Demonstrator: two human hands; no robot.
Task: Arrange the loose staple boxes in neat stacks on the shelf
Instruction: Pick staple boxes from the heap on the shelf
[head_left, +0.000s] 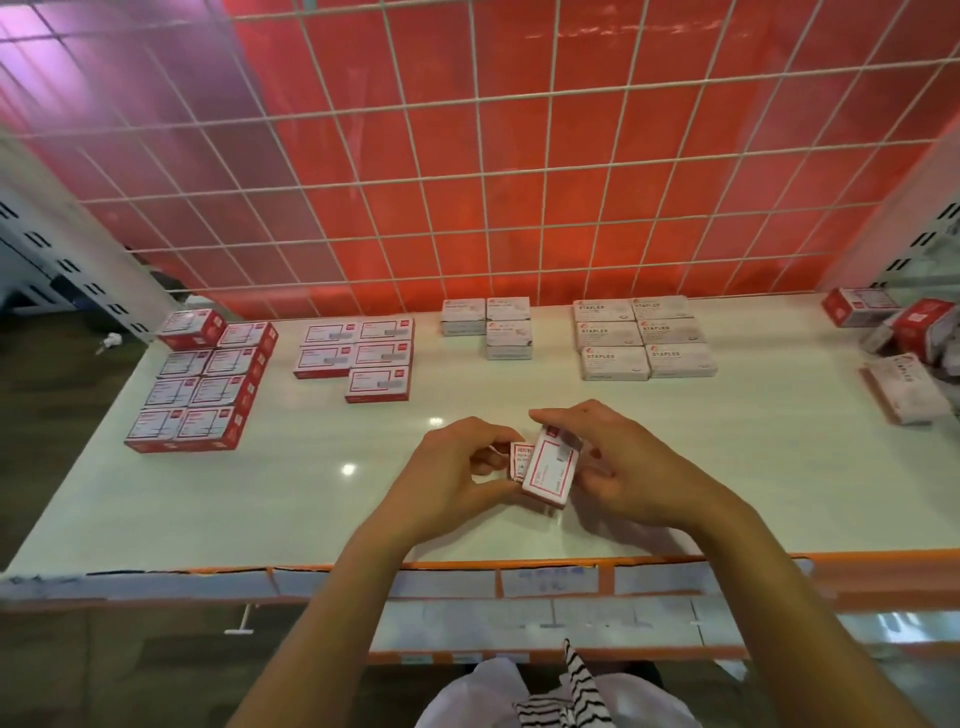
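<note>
Both my hands hold a small red and white staple box (549, 470) just above the white shelf (311, 499), near its front middle. My left hand (457, 473) curls around the box's left end, where a flap (519, 460) sticks out. On the box's right side and top edge, my right hand (618, 462) grips it. Further back lie sorted groups: red boxes in two columns (200, 382) at the left, flatter red and white boxes (358, 353), small grey boxes (488, 327), and grey "STAPLES" boxes (644, 338).
A loose heap of mixed staple boxes (914, 348) lies at the shelf's far right. A white wire grid (519, 182) with a red panel behind it closes the back. The shelf's front edge (519, 577) carries an orange strip with price labels.
</note>
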